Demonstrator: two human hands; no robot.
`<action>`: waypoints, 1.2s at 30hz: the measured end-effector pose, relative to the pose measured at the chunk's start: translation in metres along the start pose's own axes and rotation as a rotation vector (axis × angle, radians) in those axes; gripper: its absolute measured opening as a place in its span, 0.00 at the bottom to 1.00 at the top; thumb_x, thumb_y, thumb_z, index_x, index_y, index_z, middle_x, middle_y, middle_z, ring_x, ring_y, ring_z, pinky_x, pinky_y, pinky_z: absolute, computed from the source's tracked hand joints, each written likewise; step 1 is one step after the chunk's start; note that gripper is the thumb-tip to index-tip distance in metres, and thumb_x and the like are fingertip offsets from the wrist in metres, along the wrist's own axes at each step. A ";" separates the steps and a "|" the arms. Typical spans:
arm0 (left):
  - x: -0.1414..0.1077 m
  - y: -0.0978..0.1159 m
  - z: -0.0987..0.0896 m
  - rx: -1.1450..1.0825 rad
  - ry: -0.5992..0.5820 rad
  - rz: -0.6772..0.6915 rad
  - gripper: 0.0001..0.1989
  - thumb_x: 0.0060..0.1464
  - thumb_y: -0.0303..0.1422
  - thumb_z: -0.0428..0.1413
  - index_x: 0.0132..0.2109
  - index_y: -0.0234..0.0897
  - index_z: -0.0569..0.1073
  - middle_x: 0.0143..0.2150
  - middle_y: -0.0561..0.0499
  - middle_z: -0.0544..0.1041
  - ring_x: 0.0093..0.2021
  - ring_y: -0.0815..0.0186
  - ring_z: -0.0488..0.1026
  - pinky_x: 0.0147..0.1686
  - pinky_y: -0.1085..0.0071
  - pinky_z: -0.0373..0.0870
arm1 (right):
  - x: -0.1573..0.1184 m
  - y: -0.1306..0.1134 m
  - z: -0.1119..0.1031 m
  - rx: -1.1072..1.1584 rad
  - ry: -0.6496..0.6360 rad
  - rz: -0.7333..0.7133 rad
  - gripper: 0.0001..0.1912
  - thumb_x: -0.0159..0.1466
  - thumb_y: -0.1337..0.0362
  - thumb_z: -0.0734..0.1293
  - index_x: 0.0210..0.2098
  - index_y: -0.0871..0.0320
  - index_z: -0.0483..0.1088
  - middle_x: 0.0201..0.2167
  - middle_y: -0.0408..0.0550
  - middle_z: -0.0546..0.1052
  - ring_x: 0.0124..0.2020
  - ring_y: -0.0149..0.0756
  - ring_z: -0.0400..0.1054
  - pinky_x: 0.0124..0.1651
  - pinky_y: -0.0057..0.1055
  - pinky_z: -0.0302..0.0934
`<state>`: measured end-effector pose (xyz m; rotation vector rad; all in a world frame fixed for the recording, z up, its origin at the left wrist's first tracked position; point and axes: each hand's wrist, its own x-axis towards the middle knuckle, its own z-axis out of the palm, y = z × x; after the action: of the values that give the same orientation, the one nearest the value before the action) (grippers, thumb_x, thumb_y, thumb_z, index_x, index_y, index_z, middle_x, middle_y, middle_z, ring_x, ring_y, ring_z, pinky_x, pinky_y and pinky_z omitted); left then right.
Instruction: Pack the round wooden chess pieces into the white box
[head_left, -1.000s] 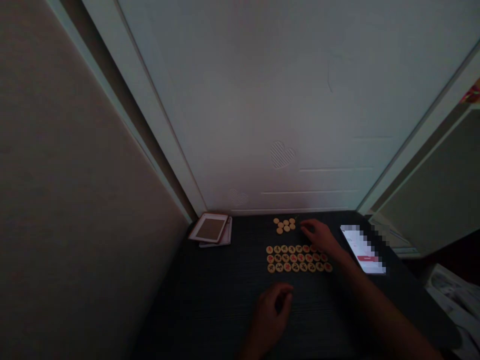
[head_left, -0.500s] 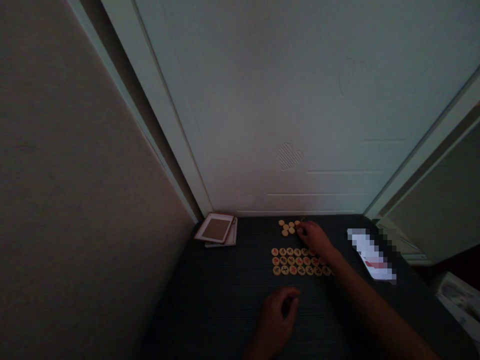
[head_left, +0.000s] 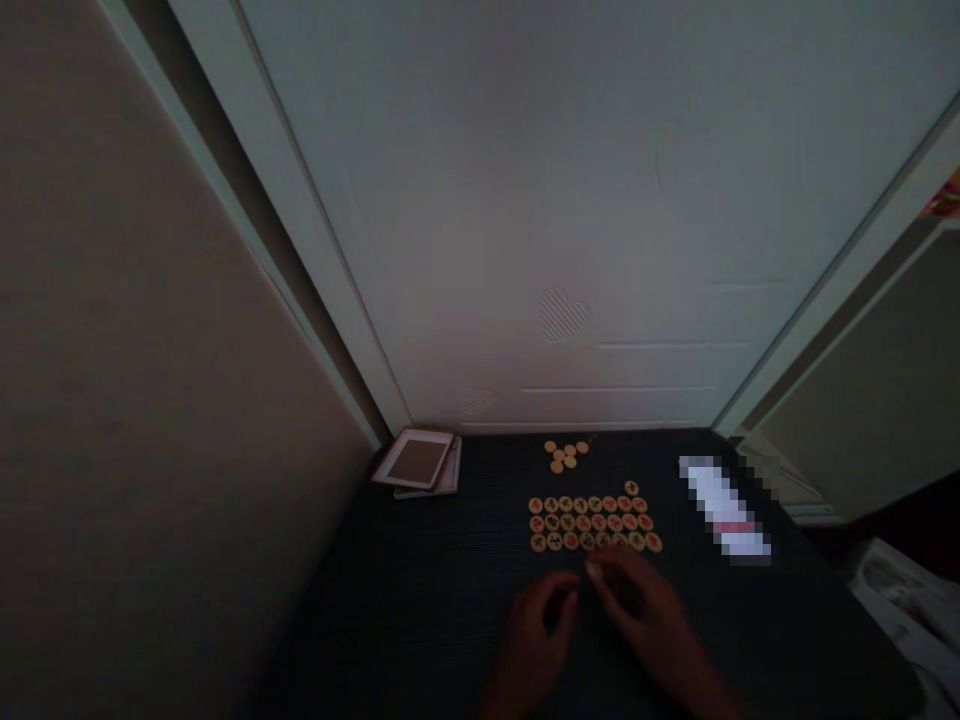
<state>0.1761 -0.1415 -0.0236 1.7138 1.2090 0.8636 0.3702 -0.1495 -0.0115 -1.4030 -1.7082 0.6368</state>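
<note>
Rows of round wooden Chinese chess pieces (head_left: 598,522) lie on the dark table, marked in red or dark characters. One further piece (head_left: 631,488) sits just beyond the right part of the far row. My right hand (head_left: 645,605) is just on the near side of the rows, pinching a pale round piece (head_left: 593,570) at its fingertips. Beside it on the left is my left hand (head_left: 534,625), thumb and forefinger curled together, with nothing visible between them. Its other fingers are partly hidden. Farther back lies a loose group of pieces (head_left: 559,456), blank sides up.
A framed flat box (head_left: 379,472) lies at the back left on the table (head_left: 390,600). On the right is a bright, blurred-out phone-like slab (head_left: 724,510). A white panel with heart patterns (head_left: 562,316) rises behind the table, and a brown wall stands left.
My right hand has come back from the far loose group to beside my left hand, bringing a piece. The view has shifted slightly. My left hand keeps its curl.
</note>
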 end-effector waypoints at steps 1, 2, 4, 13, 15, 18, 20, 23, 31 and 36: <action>0.001 0.001 0.000 -0.003 -0.006 0.008 0.10 0.67 0.36 0.53 0.50 0.45 0.78 0.46 0.51 0.83 0.45 0.61 0.79 0.49 0.68 0.73 | -0.011 0.000 0.008 0.042 0.010 0.024 0.13 0.69 0.56 0.66 0.51 0.49 0.75 0.46 0.49 0.80 0.45 0.39 0.77 0.48 0.32 0.72; 0.001 0.002 -0.001 -0.008 -0.008 0.013 0.10 0.67 0.37 0.53 0.50 0.45 0.78 0.46 0.51 0.83 0.45 0.61 0.79 0.49 0.68 0.73 | -0.019 0.001 0.016 0.078 0.019 0.050 0.13 0.69 0.55 0.66 0.51 0.50 0.74 0.46 0.49 0.80 0.43 0.39 0.77 0.47 0.32 0.72; 0.001 0.004 -0.002 -0.016 -0.001 0.014 0.10 0.67 0.37 0.53 0.50 0.44 0.78 0.47 0.50 0.83 0.46 0.61 0.79 0.49 0.68 0.73 | -0.028 0.001 0.029 0.145 0.056 0.091 0.13 0.69 0.54 0.66 0.50 0.51 0.74 0.45 0.49 0.80 0.43 0.39 0.77 0.46 0.31 0.73; 0.001 0.008 -0.001 -0.012 0.002 0.011 0.11 0.67 0.39 0.54 0.48 0.43 0.79 0.44 0.50 0.83 0.44 0.61 0.79 0.47 0.68 0.73 | -0.031 -0.003 0.035 0.222 0.100 0.065 0.13 0.69 0.52 0.66 0.47 0.50 0.77 0.45 0.50 0.82 0.46 0.43 0.78 0.50 0.35 0.73; 0.002 0.007 0.000 -0.018 -0.001 0.011 0.11 0.66 0.39 0.55 0.49 0.43 0.79 0.44 0.50 0.83 0.43 0.61 0.79 0.46 0.68 0.73 | -0.031 -0.003 0.034 0.226 0.107 0.076 0.14 0.69 0.51 0.66 0.47 0.50 0.78 0.45 0.51 0.82 0.47 0.43 0.78 0.52 0.35 0.73; 0.002 0.006 0.000 -0.040 -0.028 0.007 0.11 0.66 0.39 0.55 0.50 0.43 0.78 0.44 0.50 0.83 0.44 0.61 0.79 0.46 0.69 0.74 | -0.032 -0.003 0.034 0.237 0.107 0.103 0.16 0.69 0.49 0.66 0.47 0.51 0.78 0.46 0.52 0.82 0.47 0.43 0.78 0.53 0.36 0.73; 0.002 0.006 0.000 -0.047 -0.036 0.000 0.11 0.66 0.39 0.55 0.50 0.43 0.78 0.44 0.50 0.83 0.43 0.62 0.79 0.45 0.69 0.73 | -0.032 -0.003 0.035 0.240 0.107 0.114 0.16 0.69 0.49 0.66 0.47 0.51 0.78 0.46 0.52 0.82 0.47 0.43 0.78 0.53 0.36 0.73; 0.002 0.008 -0.001 -0.049 -0.049 -0.006 0.11 0.66 0.39 0.55 0.50 0.42 0.77 0.44 0.49 0.83 0.43 0.61 0.79 0.45 0.68 0.73 | -0.033 -0.002 0.035 0.242 0.101 0.118 0.16 0.69 0.50 0.65 0.48 0.50 0.78 0.47 0.51 0.82 0.49 0.43 0.77 0.55 0.37 0.72; 0.001 0.011 -0.002 -0.010 -0.051 -0.030 0.12 0.66 0.41 0.54 0.47 0.41 0.77 0.42 0.49 0.83 0.42 0.62 0.79 0.45 0.69 0.74 | -0.035 0.000 0.035 0.250 0.104 0.133 0.18 0.71 0.49 0.63 0.48 0.51 0.78 0.46 0.52 0.82 0.48 0.43 0.78 0.54 0.36 0.72; 0.002 0.014 -0.002 -0.020 -0.053 -0.019 0.11 0.67 0.42 0.54 0.43 0.41 0.77 0.40 0.51 0.83 0.39 0.63 0.79 0.42 0.70 0.73 | -0.036 0.008 0.035 0.231 0.088 0.143 0.18 0.71 0.48 0.63 0.46 0.50 0.79 0.44 0.51 0.83 0.44 0.43 0.78 0.50 0.35 0.73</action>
<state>0.1800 -0.1419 -0.0097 1.6966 1.1755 0.8112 0.3470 -0.1787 -0.0462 -1.3746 -1.4255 0.8126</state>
